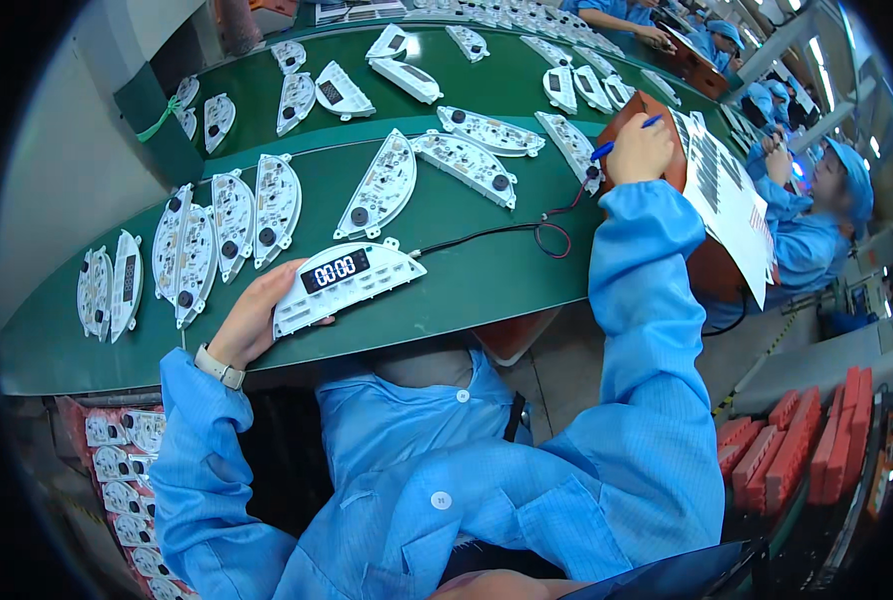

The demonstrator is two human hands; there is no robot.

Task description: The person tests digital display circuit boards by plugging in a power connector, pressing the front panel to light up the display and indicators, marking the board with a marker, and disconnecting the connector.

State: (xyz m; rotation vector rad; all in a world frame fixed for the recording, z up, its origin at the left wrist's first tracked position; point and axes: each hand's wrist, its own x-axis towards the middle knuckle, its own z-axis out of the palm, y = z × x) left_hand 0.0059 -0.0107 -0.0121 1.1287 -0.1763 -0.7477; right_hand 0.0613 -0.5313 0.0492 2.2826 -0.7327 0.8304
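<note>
My left hand [259, 312] grips one end of a white half-moon display module [372, 287], tilted up off the green table. Its dark window glows with white digits. A black cable [472, 236] runs from its right end to a red-and-black wire loop. My right hand [639, 148] is closed around a blue pen [603, 151], above the near edge of a brown box [724, 264]. Printed sheets [729, 180] lie on the box beside that hand. Just left of it rests a white circuit module [571, 147], where the wire seems to end.
Several half-moon circuit modules [379, 185] with round black parts lie across the green table [447, 300]. More sit on a green belt [252, 115] behind. Lower left is a tray of modules [117, 465]; lower right, red blocks [789, 445]. Co-workers in blue [817, 235] sit at right.
</note>
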